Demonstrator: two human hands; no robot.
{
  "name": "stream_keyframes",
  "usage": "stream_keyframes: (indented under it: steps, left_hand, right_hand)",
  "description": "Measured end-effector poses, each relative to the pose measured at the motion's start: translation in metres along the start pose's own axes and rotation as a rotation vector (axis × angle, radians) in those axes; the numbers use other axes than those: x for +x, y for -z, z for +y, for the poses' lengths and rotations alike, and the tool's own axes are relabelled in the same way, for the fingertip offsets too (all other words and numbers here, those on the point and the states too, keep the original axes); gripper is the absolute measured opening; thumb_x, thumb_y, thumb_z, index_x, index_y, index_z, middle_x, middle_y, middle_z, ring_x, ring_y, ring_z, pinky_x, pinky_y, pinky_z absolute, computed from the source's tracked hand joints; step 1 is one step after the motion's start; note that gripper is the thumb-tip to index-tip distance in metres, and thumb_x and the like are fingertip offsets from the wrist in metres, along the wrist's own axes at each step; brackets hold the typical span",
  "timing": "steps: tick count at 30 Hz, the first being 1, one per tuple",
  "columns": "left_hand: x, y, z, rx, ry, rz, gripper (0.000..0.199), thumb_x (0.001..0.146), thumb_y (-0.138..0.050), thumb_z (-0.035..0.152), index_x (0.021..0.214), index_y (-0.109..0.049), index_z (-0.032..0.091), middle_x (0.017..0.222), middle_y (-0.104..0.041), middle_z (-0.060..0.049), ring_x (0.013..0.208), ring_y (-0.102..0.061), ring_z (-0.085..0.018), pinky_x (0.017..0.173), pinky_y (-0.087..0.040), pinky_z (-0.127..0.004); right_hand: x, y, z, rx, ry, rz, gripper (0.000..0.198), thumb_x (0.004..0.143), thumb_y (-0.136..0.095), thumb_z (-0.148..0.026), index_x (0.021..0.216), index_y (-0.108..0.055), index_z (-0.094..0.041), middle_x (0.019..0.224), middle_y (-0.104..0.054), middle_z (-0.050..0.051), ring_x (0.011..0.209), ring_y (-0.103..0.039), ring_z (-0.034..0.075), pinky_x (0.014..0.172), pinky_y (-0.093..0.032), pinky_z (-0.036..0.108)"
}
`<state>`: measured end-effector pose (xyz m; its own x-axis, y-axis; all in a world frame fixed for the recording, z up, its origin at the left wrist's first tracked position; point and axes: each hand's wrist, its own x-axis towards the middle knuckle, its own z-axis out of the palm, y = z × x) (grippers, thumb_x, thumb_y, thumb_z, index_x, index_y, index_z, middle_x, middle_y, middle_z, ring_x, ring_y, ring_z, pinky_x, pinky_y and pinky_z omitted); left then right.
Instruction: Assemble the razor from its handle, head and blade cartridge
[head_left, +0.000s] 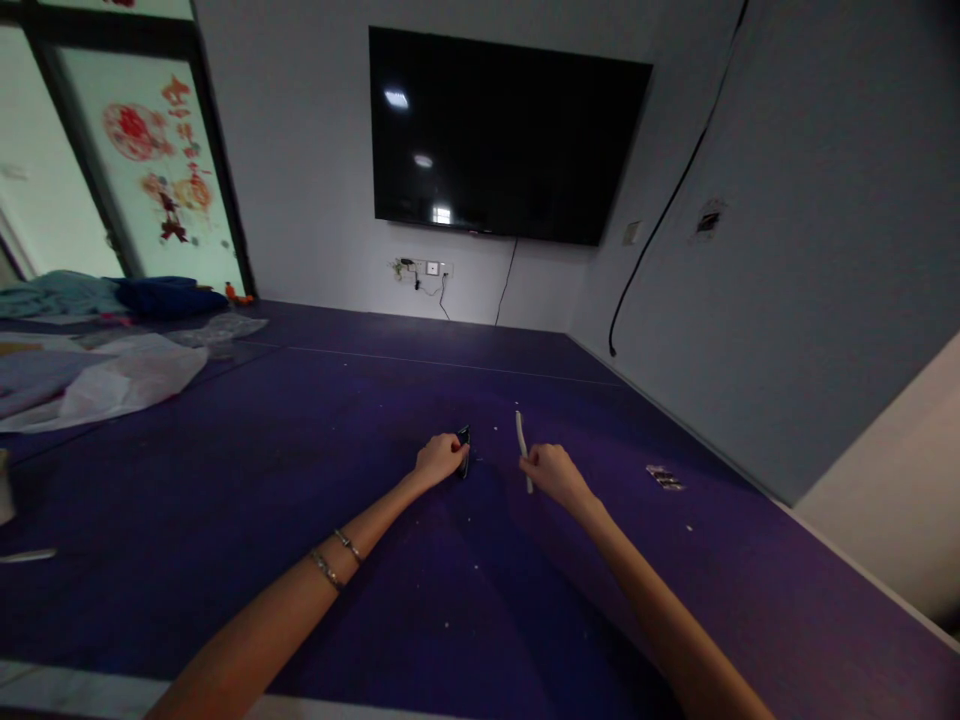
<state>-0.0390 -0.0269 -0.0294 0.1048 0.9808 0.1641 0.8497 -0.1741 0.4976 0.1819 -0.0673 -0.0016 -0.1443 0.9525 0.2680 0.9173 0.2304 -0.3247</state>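
My left hand is closed on a small dark, flat object with a shiny edge; its kind is too small to make out. Two bracelets circle the left forearm. To the right, my right hand pinches a thin whitish strip near its middle, the strip standing roughly upright. The two held things are apart. Both hands are over a purple tabletop, which carries several tiny white specks.
Farther right lies a small dark patterned packet. Clear plastic sheeting and blue cloth lie at the left, with another white strip nearer. A black cable hangs along the right wall, and a television hangs ahead.
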Motion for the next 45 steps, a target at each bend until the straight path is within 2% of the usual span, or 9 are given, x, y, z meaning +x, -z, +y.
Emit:
stream_keyframes:
  steps: [4, 8, 15, 23, 27, 32, 35, 39, 45]
  left_hand:
    - [0.002, 0.001, 0.011, -0.183, -0.070, 0.048, 0.038, 0.081, -0.046, 0.047, 0.076, -0.066, 0.014, 0.071, -0.063, -0.003, 0.065, -0.055, -0.012, 0.057, -0.034, -0.021]
    - [0.000, 0.000, 0.024, -0.464, -0.135, 0.041, 0.049, 0.074, -0.050, 0.057, 0.063, -0.064, 0.012, 0.050, -0.048, 0.002, 0.050, -0.042, -0.009, 0.048, -0.027, -0.021]
    - [-0.006, -0.003, 0.034, -0.619, -0.003, -0.040, 0.044, 0.070, -0.058, 0.053, 0.054, -0.059, 0.012, 0.042, -0.034, 0.007, 0.041, -0.032, -0.006, 0.043, -0.021, -0.022]
    - [-0.009, 0.010, 0.037, -0.978, 0.115, -0.299, 0.029, 0.079, -0.053, 0.036, 0.077, -0.064, 0.010, 0.047, -0.034, 0.008, 0.036, -0.023, -0.002, 0.038, -0.014, -0.019]
    - [-0.010, 0.015, 0.039, -1.024, 0.094, -0.373, 0.027, 0.080, -0.051, 0.034, 0.080, -0.064, 0.010, 0.048, -0.029, 0.009, 0.036, -0.019, -0.002, 0.038, -0.011, -0.020]
    - [-0.006, 0.015, 0.033, -0.861, 0.048, -0.403, 0.036, 0.080, -0.047, 0.044, 0.085, -0.064, 0.012, 0.050, -0.034, 0.008, 0.036, -0.022, -0.003, 0.038, -0.014, -0.020]
    - [0.000, 0.018, 0.025, -0.556, 0.003, -0.282, 0.042, 0.081, -0.043, 0.048, 0.083, -0.065, 0.012, 0.051, -0.043, 0.004, 0.039, -0.034, -0.006, 0.040, -0.023, -0.020]
    - [0.005, 0.023, 0.015, -0.076, -0.065, -0.103, 0.035, 0.078, -0.049, 0.042, 0.069, -0.066, 0.013, 0.065, -0.061, -0.005, 0.064, -0.057, -0.014, 0.055, -0.037, -0.022]
    - [-0.005, 0.018, 0.015, 0.218, 0.036, -0.199, 0.048, 0.071, -0.049, 0.061, 0.079, -0.066, 0.017, 0.084, -0.068, -0.012, 0.086, -0.063, -0.027, 0.068, -0.046, -0.031]
  right_hand:
    - [-0.005, -0.003, -0.030, -0.047, 0.057, 0.026, 0.026, 0.081, -0.048, -0.029, 0.065, -0.062, -0.016, 0.063, -0.066, 0.009, 0.061, -0.062, 0.018, 0.053, -0.035, 0.022]
    - [-0.013, -0.003, -0.051, -0.149, 0.118, 0.016, 0.023, 0.083, -0.046, -0.028, 0.073, -0.062, -0.016, 0.070, -0.067, 0.010, 0.064, -0.064, 0.019, 0.055, -0.036, 0.023]
    - [-0.024, -0.004, -0.066, -0.219, 0.220, 0.006, 0.022, 0.085, -0.042, -0.027, 0.086, -0.061, -0.015, 0.080, -0.068, 0.010, 0.067, -0.064, 0.019, 0.056, -0.037, 0.023]
    - [-0.013, -0.003, -0.053, 0.199, 0.135, 0.088, 0.035, 0.083, -0.043, -0.040, 0.066, -0.062, -0.016, 0.058, -0.061, 0.004, 0.052, -0.055, 0.013, 0.049, -0.031, 0.021]
    - [-0.007, -0.012, -0.047, 0.414, 0.137, -0.088, 0.037, 0.082, -0.043, -0.040, 0.065, -0.063, -0.013, 0.050, -0.054, 0.000, 0.046, -0.046, 0.010, 0.044, -0.028, 0.020]
    - [-0.003, -0.029, -0.045, 0.504, 0.170, -0.085, 0.033, 0.080, -0.045, -0.035, 0.064, -0.063, -0.012, 0.050, -0.052, -0.001, 0.046, -0.044, 0.009, 0.044, -0.027, 0.019]
    - [0.001, -0.033, -0.043, 0.429, 0.113, -0.026, 0.031, 0.079, -0.046, -0.031, 0.063, -0.064, -0.012, 0.055, -0.059, 0.002, 0.050, -0.050, 0.011, 0.047, -0.030, 0.019]
    - [0.011, -0.038, -0.035, 0.227, 0.031, -0.035, 0.028, 0.077, -0.048, -0.025, 0.057, -0.064, -0.013, 0.055, -0.062, 0.004, 0.054, -0.056, 0.013, 0.049, -0.031, 0.020]
    - [0.026, -0.053, -0.027, 0.144, -0.012, -0.088, 0.026, 0.073, -0.052, -0.023, 0.053, -0.064, -0.013, 0.051, -0.060, 0.005, 0.054, -0.058, 0.015, 0.047, -0.029, 0.020]
